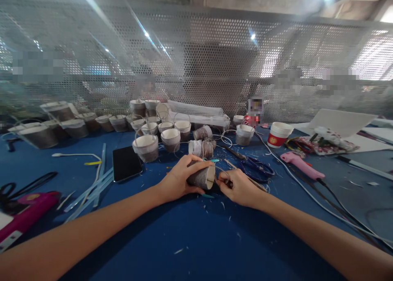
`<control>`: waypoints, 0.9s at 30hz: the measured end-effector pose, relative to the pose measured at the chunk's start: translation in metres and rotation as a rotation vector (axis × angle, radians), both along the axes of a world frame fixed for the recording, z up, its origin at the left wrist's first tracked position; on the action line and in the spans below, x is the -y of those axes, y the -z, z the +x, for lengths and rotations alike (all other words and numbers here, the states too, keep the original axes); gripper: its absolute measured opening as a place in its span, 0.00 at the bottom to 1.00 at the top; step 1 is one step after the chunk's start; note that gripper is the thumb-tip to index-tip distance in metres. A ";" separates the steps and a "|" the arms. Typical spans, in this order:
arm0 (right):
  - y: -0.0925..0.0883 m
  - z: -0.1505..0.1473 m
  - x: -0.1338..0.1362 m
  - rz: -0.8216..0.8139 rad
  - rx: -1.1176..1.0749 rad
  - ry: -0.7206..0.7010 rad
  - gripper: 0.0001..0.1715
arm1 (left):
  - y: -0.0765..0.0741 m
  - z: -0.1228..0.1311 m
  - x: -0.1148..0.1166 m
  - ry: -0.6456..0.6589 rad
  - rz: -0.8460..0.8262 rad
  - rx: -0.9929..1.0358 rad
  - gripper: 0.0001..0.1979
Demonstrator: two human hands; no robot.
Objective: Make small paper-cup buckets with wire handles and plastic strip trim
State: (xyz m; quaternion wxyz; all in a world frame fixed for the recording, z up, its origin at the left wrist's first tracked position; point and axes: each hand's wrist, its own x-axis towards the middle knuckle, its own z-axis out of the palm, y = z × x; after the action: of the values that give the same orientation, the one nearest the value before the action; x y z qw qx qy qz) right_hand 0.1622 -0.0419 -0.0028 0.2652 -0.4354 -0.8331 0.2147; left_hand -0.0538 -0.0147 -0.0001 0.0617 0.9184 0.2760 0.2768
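My left hand (180, 179) is wrapped round a small paper cup (201, 177) covered in grey-brown twine. The cup lies on its side with its mouth facing right. Close to the rim, my right hand (236, 186) pinches a thin wire-like strand (223, 172) that curves by the cup's mouth. Its fingertips partly hide where strand and cup meet. Just beyond the hands lie twine-wrapped cups (196, 149) on their sides. Blue-handled scissors (258, 169) rest behind my right hand.
Several small buckets with thin handles (145, 148) stand across the back. To the left are a black phone (126, 164), clear glue sticks (92, 193) and a magenta tool (33, 209). On the right are a pink glue gun (302, 165), its cable, and white paper cups (281, 129).
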 end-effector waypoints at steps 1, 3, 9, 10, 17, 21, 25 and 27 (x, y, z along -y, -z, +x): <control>0.000 0.000 0.000 -0.008 0.004 0.002 0.12 | 0.000 0.000 0.000 0.003 0.002 -0.002 0.35; -0.001 -0.001 0.000 -0.013 0.010 0.011 0.12 | 0.001 0.000 0.000 0.005 0.002 -0.005 0.35; 0.000 0.000 -0.001 -0.015 -0.003 0.005 0.13 | 0.001 0.000 0.000 0.012 -0.002 0.005 0.36; 0.000 0.000 -0.001 -0.011 -0.011 0.007 0.13 | 0.002 0.000 0.000 0.013 -0.001 0.007 0.36; 0.002 0.001 0.000 0.032 -0.069 0.010 0.14 | 0.001 -0.001 -0.001 0.011 -0.003 0.019 0.36; 0.001 0.001 0.001 0.030 -0.092 0.019 0.13 | -0.001 0.000 -0.001 0.011 -0.019 0.007 0.35; 0.001 0.001 0.001 0.023 -0.096 0.035 0.13 | -0.002 0.000 -0.001 0.009 -0.025 0.008 0.35; 0.001 0.001 0.000 0.044 -0.094 0.038 0.13 | -0.002 0.001 -0.001 0.010 -0.027 0.015 0.35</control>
State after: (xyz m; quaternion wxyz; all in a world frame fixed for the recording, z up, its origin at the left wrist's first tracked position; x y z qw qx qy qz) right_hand 0.1629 -0.0419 -0.0037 0.3175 -0.4347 -0.8158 0.2112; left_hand -0.0532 -0.0139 0.0016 0.0777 0.9167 0.2745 0.2796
